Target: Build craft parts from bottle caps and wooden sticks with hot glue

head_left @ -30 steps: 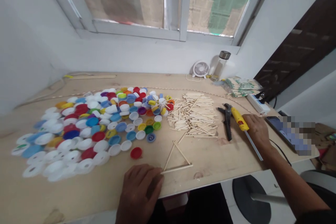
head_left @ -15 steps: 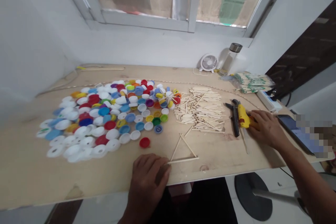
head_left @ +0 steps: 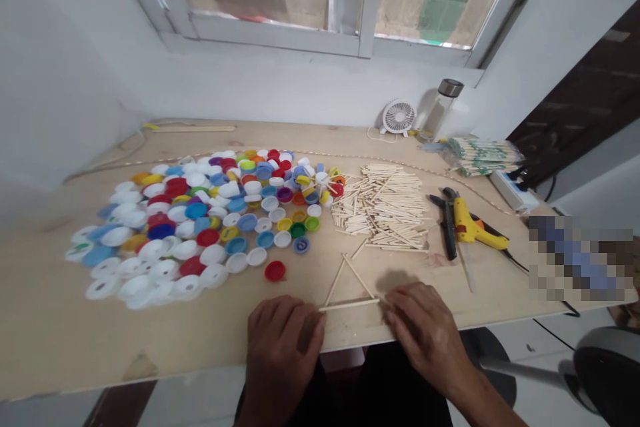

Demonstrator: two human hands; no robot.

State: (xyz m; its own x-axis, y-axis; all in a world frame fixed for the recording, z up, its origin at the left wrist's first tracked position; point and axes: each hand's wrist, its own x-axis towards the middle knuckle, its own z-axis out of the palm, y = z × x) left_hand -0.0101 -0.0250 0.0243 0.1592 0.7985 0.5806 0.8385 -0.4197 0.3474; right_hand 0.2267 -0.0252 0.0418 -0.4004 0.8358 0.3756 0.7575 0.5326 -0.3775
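A triangle of thin wooden sticks point(head_left: 349, 287) lies on the plywood tabletop point(head_left: 200, 327) near its front edge. My left hand point(head_left: 281, 341) rests flat at the triangle's left corner, fingertips on the end of the bottom stick. My right hand point(head_left: 425, 331) lies at the right corner, fingers touching that end of the same stick. Neither hand grips anything. The yellow glue gun point(head_left: 470, 228) lies on the table to the right, apart from both hands, beside black pliers point(head_left: 447, 227).
A pile of wooden sticks point(head_left: 385, 207) sits behind the triangle. Several coloured bottle caps point(head_left: 200, 220) spread over the left half. A small fan point(head_left: 399, 117), a glass bottle point(head_left: 440, 107), a bag of sticks point(head_left: 480, 157) and a power strip point(head_left: 510, 190) stand at the back right.
My right hand has let go of the glue gun and moved left to the triangle's right corner. The glue gun now lies on the table. My left hand stayed put.
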